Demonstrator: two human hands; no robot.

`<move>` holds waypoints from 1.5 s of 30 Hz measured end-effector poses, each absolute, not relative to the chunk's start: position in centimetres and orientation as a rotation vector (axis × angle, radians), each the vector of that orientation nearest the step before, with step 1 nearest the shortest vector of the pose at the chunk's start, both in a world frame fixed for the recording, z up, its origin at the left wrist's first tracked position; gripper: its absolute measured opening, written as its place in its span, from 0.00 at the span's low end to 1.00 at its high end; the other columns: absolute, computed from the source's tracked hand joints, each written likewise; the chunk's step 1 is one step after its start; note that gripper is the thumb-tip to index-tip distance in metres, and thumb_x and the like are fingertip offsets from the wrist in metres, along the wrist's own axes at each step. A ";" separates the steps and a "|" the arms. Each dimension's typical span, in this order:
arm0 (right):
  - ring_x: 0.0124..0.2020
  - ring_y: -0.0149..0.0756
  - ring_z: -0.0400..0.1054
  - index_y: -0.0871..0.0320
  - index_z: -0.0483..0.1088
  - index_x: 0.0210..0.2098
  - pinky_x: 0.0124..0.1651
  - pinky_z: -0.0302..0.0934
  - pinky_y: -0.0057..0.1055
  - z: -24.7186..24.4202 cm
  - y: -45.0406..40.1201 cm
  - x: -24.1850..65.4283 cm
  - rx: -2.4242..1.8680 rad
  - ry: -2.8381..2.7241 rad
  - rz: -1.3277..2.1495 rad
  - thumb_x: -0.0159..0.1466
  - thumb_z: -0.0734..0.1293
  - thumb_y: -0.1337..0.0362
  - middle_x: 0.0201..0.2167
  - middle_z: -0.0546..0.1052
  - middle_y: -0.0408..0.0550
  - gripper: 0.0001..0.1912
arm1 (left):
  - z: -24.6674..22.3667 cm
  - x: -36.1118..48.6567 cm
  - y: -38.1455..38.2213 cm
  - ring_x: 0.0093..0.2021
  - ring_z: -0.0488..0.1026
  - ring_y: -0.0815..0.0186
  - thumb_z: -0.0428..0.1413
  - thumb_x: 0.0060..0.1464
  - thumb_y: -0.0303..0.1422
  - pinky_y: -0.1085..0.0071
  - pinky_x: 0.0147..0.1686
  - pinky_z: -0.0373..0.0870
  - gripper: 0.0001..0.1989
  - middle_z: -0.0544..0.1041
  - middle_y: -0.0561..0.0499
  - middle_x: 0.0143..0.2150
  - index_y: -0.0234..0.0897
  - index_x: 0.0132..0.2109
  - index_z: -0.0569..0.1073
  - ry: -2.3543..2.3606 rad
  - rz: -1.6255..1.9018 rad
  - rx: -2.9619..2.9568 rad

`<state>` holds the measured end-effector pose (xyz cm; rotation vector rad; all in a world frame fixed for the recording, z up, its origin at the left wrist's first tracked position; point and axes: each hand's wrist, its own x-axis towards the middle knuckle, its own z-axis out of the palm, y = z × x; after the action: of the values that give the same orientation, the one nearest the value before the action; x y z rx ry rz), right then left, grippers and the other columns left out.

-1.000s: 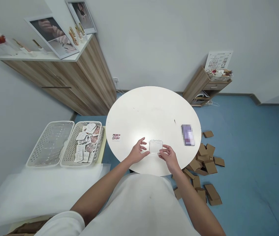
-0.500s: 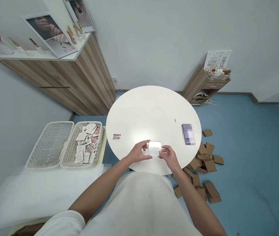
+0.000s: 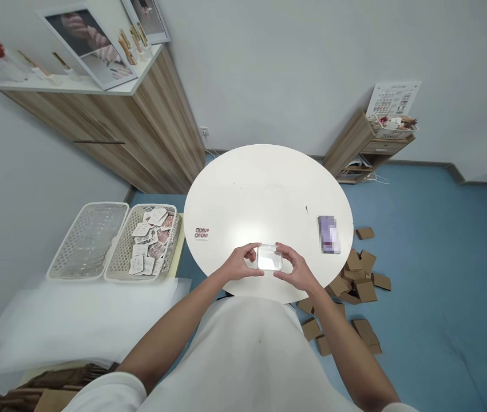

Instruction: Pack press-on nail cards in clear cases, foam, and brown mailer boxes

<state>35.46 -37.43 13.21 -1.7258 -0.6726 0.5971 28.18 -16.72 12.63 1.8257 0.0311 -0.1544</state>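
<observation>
Clear case (image 3: pixel 269 257) held at 2 ends, over the near side of the worktop (image 3: pixel 269 194)
Grip of the left hand (image 3: pixel 241 263) spans the left end, thumb and fingers parted that far; the right hand (image 3: pixel 298 270) does likewise opposite. Card (image 3: pixel 201 233) lies left, purple item (image 3: pixel 329 234) right.

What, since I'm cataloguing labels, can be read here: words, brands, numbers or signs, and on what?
Nothing is legible.
White rectangular sheet, upper right: print too small.
White cards in the white perforated plastic basket: print too small.
Purple rectangular item on the white oval table: pixelated.
Clear rectangular plastic case; small red-patterned card: none discernible.
</observation>
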 end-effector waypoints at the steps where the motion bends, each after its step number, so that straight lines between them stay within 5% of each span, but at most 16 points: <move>1: 0.55 0.43 0.57 0.51 0.60 0.50 0.54 0.55 0.43 13.1 -37.5 35.6 -1.731 -0.681 0.585 0.47 0.71 0.60 0.56 0.60 0.51 0.31 | 12.7 28.2 -16.9 0.31 0.63 0.71 0.63 0.34 0.34 0.70 0.37 0.63 0.36 0.64 0.56 0.29 0.42 0.54 0.62 0.038 -0.150 1.831; 14: 0.37 0.36 0.65 0.51 0.62 0.47 0.40 0.62 0.39 12.5 -38.1 36.4 -1.804 -0.789 0.508 0.46 0.71 0.60 0.54 0.62 0.53 0.30 | 12.2 27.4 -18.1 0.30 0.64 0.71 0.63 0.36 0.34 0.70 0.37 0.63 0.36 0.64 0.57 0.28 0.43 0.55 0.60 0.101 -0.107 1.817; 20: 0.47 0.42 0.62 0.52 0.63 0.45 0.42 0.61 0.38 12.1 -38.5 36.8 -1.664 -0.729 0.539 0.44 0.72 0.58 0.50 0.64 0.54 0.29 | 12.6 27.6 -18.9 0.31 0.64 0.71 0.63 0.36 0.34 0.70 0.37 0.64 0.35 0.65 0.56 0.30 0.42 0.54 0.61 0.117 -0.117 1.737; 24: 0.45 0.40 0.63 0.53 0.62 0.44 0.42 0.61 0.36 11.9 -38.3 37.0 -1.538 -0.649 0.575 0.46 0.72 0.57 0.47 0.65 0.53 0.27 | 12.7 27.5 -19.4 0.31 0.66 0.71 0.63 0.35 0.33 0.69 0.38 0.65 0.37 0.66 0.55 0.31 0.42 0.55 0.60 0.139 -0.145 1.702; 31: 0.49 0.40 0.61 0.53 0.61 0.44 0.51 0.57 0.39 12.9 -38.0 36.9 -1.536 -0.623 0.594 0.46 0.72 0.57 0.48 0.65 0.52 0.28 | 12.5 27.5 -19.8 0.35 0.70 0.70 0.60 0.42 0.32 0.67 0.38 0.66 0.38 0.68 0.48 0.44 0.46 0.59 0.52 0.266 -0.266 1.368; 35: 0.54 0.42 0.57 0.53 0.62 0.46 0.55 0.53 0.41 12.9 -38.6 36.2 -1.590 -0.646 0.613 0.47 0.71 0.56 0.49 0.65 0.51 0.28 | 11.7 27.2 -19.8 0.34 0.71 0.68 0.58 0.44 0.33 0.67 0.39 0.66 0.27 0.72 0.49 0.36 0.39 0.53 0.62 0.368 -0.297 1.328; 39: 0.47 0.41 0.64 0.54 0.63 0.45 0.50 0.57 0.42 12.1 -39.4 35.9 -1.662 -0.558 0.694 0.50 0.68 0.54 0.46 0.68 0.51 0.25 | 10.4 26.5 -20.4 0.32 0.70 0.70 0.59 0.42 0.32 0.69 0.38 0.66 0.18 0.71 0.49 0.34 0.34 0.43 0.68 0.393 -0.298 1.400; 45: 0.32 0.35 0.69 0.55 0.66 0.39 0.37 0.61 0.36 11.4 -39.7 36.6 -1.739 -0.362 0.732 0.58 0.58 0.51 0.36 0.71 0.46 0.16 | 9.8 26.0 -21.9 0.24 0.66 0.76 0.58 0.43 0.35 0.75 0.27 0.64 0.17 0.69 0.52 0.35 0.35 0.43 0.69 0.440 -0.274 1.516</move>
<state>36.59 -39.65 11.35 -1.7392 -0.3623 0.7320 25.99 -21.85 9.84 1.5164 0.4397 -0.2740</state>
